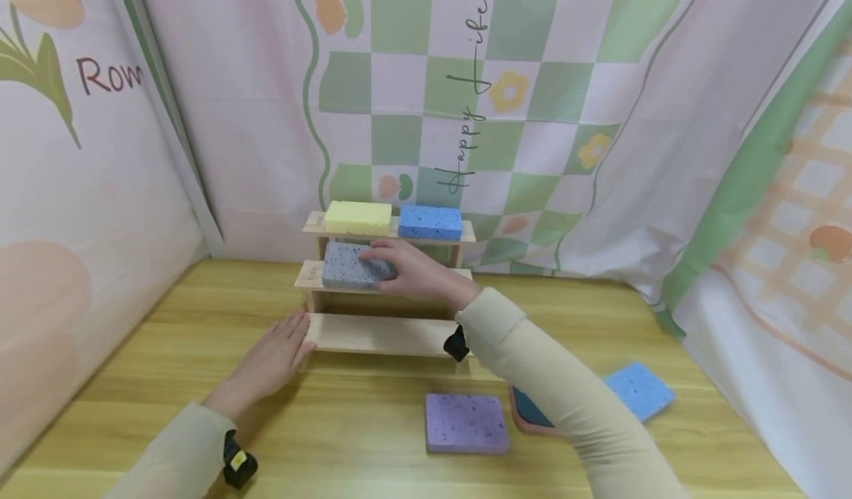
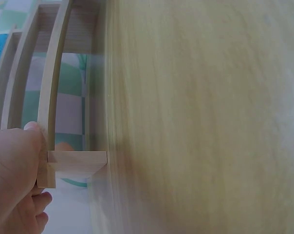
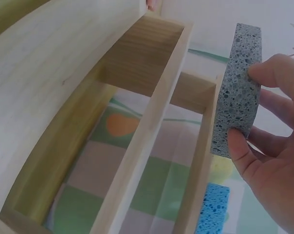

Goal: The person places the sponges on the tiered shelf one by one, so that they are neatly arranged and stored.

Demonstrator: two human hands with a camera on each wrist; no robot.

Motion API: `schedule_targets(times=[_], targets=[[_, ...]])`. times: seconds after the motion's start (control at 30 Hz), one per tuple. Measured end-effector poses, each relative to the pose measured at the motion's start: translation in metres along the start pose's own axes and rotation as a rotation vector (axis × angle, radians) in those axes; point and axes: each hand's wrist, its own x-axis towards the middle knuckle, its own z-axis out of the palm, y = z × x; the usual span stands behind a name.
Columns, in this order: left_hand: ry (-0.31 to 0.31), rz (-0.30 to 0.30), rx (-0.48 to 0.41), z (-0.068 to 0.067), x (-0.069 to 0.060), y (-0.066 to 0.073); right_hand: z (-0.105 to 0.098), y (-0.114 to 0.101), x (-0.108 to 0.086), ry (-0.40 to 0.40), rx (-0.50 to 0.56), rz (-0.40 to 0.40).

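A three-step wooden display rack (image 1: pixel 382 334) stands on the table. At its middle step, my right hand (image 1: pixel 421 271) pinches a grey speckled sponge (image 1: pixel 347 265). The right wrist view shows the thumb and fingers on the faces of this grey sponge (image 3: pixel 238 83); whether it fully rests on the step I cannot tell. My left hand (image 1: pixel 271 360) holds the left end of the lowest step. In the left wrist view, the left hand (image 2: pixel 13 178) has its fingers curled around the end of that board (image 2: pixel 50 105).
On the top step sit a yellow sponge (image 1: pixel 358 218) and a blue sponge (image 1: pixel 430 222). A purple sponge (image 1: pixel 466 423) lies in front of the rack. Farther right are a pink-rimmed dark object (image 1: pixel 530 412), partly under my right sleeve, and a light blue sponge (image 1: pixel 640 391). Patterned curtains (image 1: pixel 459 85) surround the table.
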Motion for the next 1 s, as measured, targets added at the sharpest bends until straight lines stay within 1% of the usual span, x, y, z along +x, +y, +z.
schedule_targets(times=[0.1,0.33,0.7,1.0], targets=[[-0.002,-0.002,-0.001,0.001,0.0,-0.001,0.002,0.002,0.003,-0.002,0.01,0.009],[-0.009,-0.009,0.003,0.001,0.0,-0.001,0.009,0.008,0.008,-0.028,0.049,0.069],[-0.011,-0.015,-0.014,-0.002,0.0,0.001,0.018,0.017,0.015,-0.056,0.038,0.14],[-0.018,-0.011,-0.003,0.001,0.001,-0.001,0.026,0.023,0.02,-0.079,0.042,0.151]])
